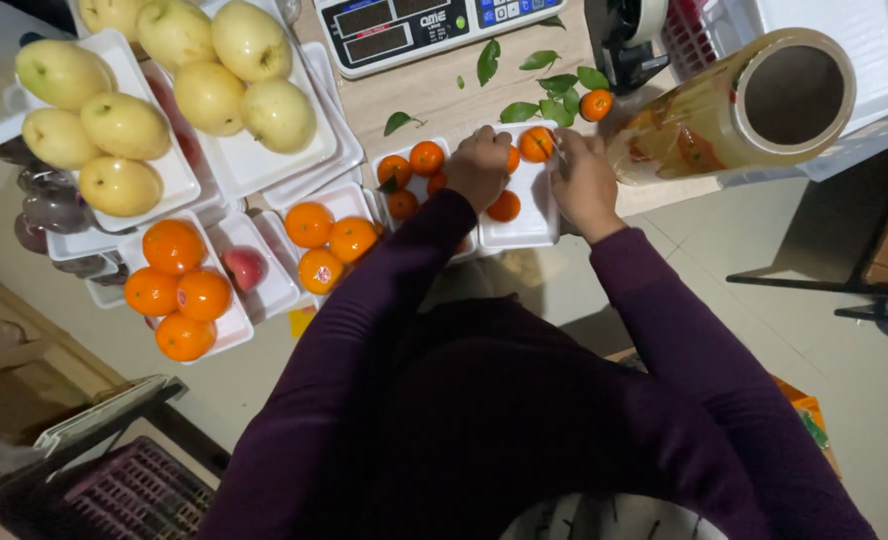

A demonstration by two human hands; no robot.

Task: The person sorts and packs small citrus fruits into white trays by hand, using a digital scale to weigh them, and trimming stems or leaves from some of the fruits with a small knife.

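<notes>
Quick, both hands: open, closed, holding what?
Left hand: closed, fingers curled over the small oranges in the white tray.
Right hand: closed, pinching a small orange at the tray's far edge.

Glossy clear film roll (754, 110), matt white foam tray (524, 225), wooden counter (434, 95).

A digital scale (434, 28) sits at the far edge of the table (434, 95), a white slab with two dark rectangular screens side by side and a panel of blue and white buttons to their right. White foam trays serve as the packaging here: one tray (520, 228) just before the scale holds small oranges, another (264, 160) to the far left carries yellow pears, and a smaller tray (226, 325) at the near left holds larger oranges. A roll of clear cling film (734, 110) lies on its side at the right (its open cardboard core faces the camera), yellowish, just beside the orange tray.
</notes>
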